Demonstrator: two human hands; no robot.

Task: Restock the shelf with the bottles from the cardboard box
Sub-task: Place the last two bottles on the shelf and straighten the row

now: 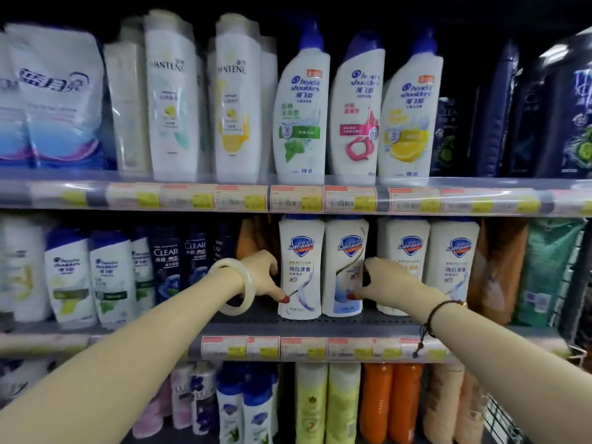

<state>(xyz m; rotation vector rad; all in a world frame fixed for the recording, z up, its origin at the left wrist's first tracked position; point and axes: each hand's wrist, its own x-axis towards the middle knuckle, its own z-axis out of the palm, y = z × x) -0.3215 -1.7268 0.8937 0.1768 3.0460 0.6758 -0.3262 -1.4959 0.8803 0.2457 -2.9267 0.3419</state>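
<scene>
Two white Safeguard bottles stand upright side by side at the front of the middle shelf [288, 323]. My left hand [260, 277], a pale bangle on its wrist, grips the left edge of the left Safeguard bottle [299, 251], thumb on the front near its base. My right hand [392, 283], wearing a dark cord bracelet, grips the right edge of the second Safeguard bottle [345, 261], also with the thumb low on the front. The cardboard box is out of view.
Two more Safeguard bottles [455, 254] stand to the right, with orange refill bags [499, 270] beyond them. Dark Clear bottles [166, 261] and Head & Shoulders bottles stand to the left. The upper shelf [298, 197] holds Pantene and Head & Shoulders bottles. More bottles fill the lower shelf.
</scene>
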